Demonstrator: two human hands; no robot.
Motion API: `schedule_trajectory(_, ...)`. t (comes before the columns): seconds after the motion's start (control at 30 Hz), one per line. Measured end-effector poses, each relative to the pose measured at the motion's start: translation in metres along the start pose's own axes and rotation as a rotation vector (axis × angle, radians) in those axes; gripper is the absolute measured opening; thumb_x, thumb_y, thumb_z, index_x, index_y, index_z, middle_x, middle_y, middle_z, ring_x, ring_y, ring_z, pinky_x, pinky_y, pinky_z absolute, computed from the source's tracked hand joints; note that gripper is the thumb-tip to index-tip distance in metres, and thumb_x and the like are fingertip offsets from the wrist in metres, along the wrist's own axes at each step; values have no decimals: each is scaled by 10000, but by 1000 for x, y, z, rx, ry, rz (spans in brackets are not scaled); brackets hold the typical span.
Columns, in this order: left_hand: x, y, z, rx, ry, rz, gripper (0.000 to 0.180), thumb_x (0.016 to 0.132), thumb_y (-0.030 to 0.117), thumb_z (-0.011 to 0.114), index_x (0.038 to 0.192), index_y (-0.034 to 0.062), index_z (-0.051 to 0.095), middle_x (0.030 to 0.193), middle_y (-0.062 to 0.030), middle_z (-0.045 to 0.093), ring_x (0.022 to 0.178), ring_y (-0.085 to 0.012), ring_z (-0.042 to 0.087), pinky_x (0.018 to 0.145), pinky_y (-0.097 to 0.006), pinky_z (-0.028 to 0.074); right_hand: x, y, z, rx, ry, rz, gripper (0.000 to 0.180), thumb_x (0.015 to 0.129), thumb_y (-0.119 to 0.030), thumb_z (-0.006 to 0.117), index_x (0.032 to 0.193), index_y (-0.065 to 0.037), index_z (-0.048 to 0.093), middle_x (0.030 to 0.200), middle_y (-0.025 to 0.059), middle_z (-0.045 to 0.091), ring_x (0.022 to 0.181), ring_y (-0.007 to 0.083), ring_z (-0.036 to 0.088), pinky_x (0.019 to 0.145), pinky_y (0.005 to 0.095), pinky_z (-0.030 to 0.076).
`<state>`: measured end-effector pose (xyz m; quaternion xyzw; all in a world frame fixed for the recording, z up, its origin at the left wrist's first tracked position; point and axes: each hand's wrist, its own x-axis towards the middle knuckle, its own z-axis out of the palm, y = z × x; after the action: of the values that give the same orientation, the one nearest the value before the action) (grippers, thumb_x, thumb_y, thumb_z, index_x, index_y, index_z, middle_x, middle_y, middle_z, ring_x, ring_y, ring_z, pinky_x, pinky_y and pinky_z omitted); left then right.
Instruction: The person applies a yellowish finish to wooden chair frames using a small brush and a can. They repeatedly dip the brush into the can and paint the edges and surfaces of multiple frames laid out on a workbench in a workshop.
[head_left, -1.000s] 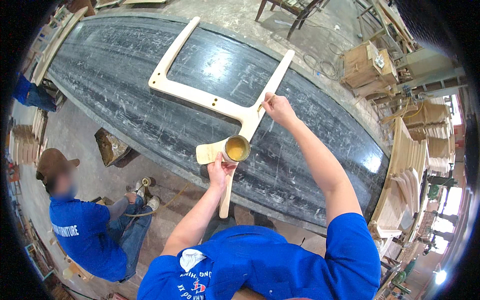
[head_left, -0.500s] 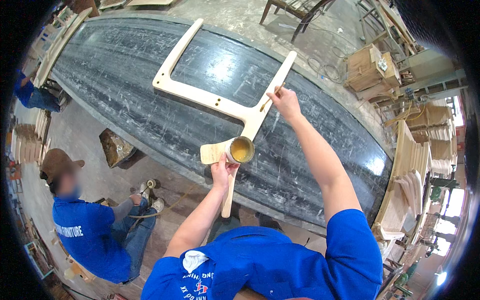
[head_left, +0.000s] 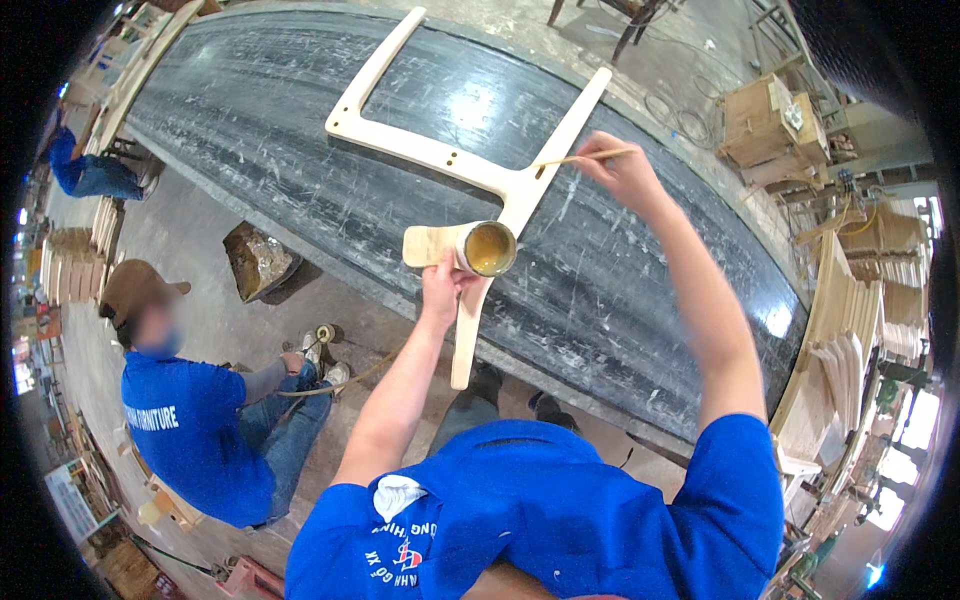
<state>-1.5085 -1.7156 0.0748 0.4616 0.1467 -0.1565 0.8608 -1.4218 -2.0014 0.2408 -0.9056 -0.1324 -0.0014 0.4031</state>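
Observation:
My left hand (head_left: 441, 290) is closed around a small round can (head_left: 490, 249) with yellowish-brown liquid inside. A flat, pale wooden piece (head_left: 428, 245) juts left from the can; how the two are joined is hidden. Pinched in my right hand (head_left: 622, 172) is a thin wooden stick (head_left: 600, 156), maybe a brush, its tip at a dark slot (head_left: 540, 172) in a wooden furniture frame (head_left: 400, 141). This pale frame lies on a dark table, with paired dark holes along its crosspiece. The can is in front of the frame's near leg (head_left: 466, 345) and hides part of it.
The long dark table (head_left: 640, 300) has a scuffed top. On the left a seated co-worker (head_left: 200, 400) in a blue shirt holds a hose-like cord. Stacked curved wooden parts (head_left: 840, 350) stand at the right, wooden boxes (head_left: 765, 120) beyond. A dark, rough container (head_left: 258, 262) sits on the floor.
My right hand has swung the stick from steep to nearly level, its tip now at the slot. The whole view has shifted, so table and frame appear higher. My left hand keeps the can.

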Motion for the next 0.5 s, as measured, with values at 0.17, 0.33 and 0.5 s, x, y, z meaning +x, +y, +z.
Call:
schedule_trajectory(0.17, -16, 52, 28, 233, -16, 247, 379, 932, 385, 470, 1036, 34, 566, 869, -52, 644, 731, -124, 639, 598, -269, 536, -89, -36, 18, 903, 70, 23, 92, 859, -104, 593, 900, -22, 588, 826, 48, 635, 746, 107, 598, 696, 246, 490)
schedule_trajectory(0.33, -76, 88, 80, 407, -170, 380, 311, 915, 337, 533, 927, 40, 622, 785, -7, 626, 651, -75, 568, 586, -234, 472, -155, -61, 29, 870, 160, -84, 103, 879, -106, 581, 942, -29, 608, 872, 34, 639, 843, 95, 583, 758, 236, 459)
schedule_trajectory(0.5, -153, 86, 149, 641, -230, 554, 299, 919, 285, 539, 918, -3, 623, 793, -18, 628, 702, -87, 563, 625, -241, 453, -243, -65, -37, 690, 160, -181, 99, 870, -109, 595, 918, -31, 631, 854, 29, 641, 813, 88, 570, 716, 231, 444)
